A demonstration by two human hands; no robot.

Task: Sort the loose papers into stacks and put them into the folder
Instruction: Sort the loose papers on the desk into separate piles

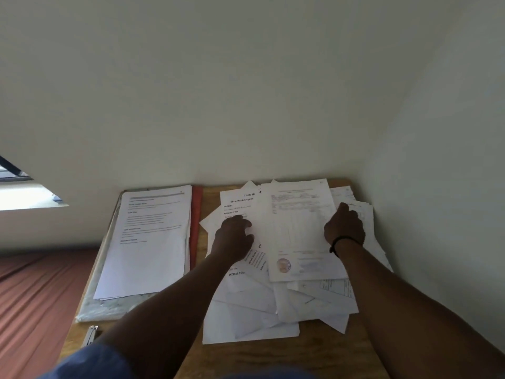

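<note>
Both hands lie on the loose papers (276, 305) on the desk (314, 354): left hand (235, 239) flat, fingers relaxed; right hand (345, 225) pinching the top sheet (297, 228).

Loose papers (284, 269) heaped right, neat stack (147, 242) on folder (195, 222)

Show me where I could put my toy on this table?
Bare wood shows along the near edge of the brown wooden table, below the messy pile of loose white papers. The far side is crowded by that pile and the neat white paper stack.
</note>
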